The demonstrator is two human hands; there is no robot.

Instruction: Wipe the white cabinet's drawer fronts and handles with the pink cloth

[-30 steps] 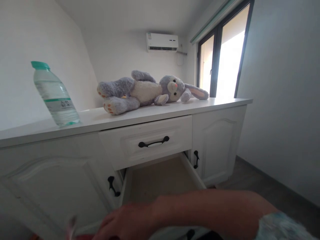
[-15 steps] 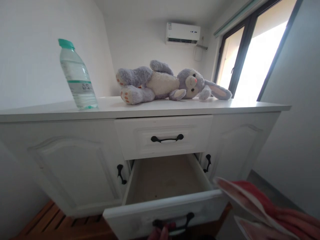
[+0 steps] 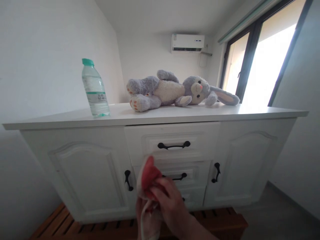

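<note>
right hand closed round crumpled red-and-white cloth, its bunched end upward, white cabinet's shut drawers just beyond; left hand unseen.

The single head camera looks from low in front of the white cabinet, facing it and slightly upward, quite near; the cabinet top sits at middle height.

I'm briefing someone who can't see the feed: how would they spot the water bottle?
Find the long white cabinet against the wall. On its top, left of the grey plush rabbit lying down, stands the water bottle. It is the only upright, clear thing there, with a green cap.
</note>
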